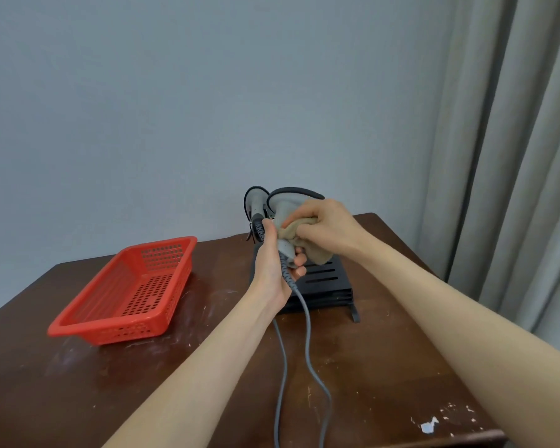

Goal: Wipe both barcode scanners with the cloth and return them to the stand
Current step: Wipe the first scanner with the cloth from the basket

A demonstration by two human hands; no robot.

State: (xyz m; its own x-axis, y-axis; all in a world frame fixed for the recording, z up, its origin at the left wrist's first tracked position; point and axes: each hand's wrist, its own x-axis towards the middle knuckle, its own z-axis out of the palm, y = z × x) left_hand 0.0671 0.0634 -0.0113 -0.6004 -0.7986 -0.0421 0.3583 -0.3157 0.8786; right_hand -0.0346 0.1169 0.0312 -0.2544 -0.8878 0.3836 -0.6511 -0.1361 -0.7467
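A grey barcode scanner [286,205] is held up above the black slotted stand [324,279]. My left hand [272,270] grips the bottom of its handle, where the grey cable leaves. My right hand [324,224] presses a beige cloth [301,236] against the scanner's handle. A second grey scanner [256,198] stands upright just behind and to the left, its lower part hidden by my left hand. Whether it rests in the stand cannot be seen.
A red perforated plastic basket [126,292] lies on the brown wooden table [385,367] at the left. Two grey cables [307,344] trail toward the table's front edge. A grey curtain [514,156] hangs at the right, a plain wall behind.
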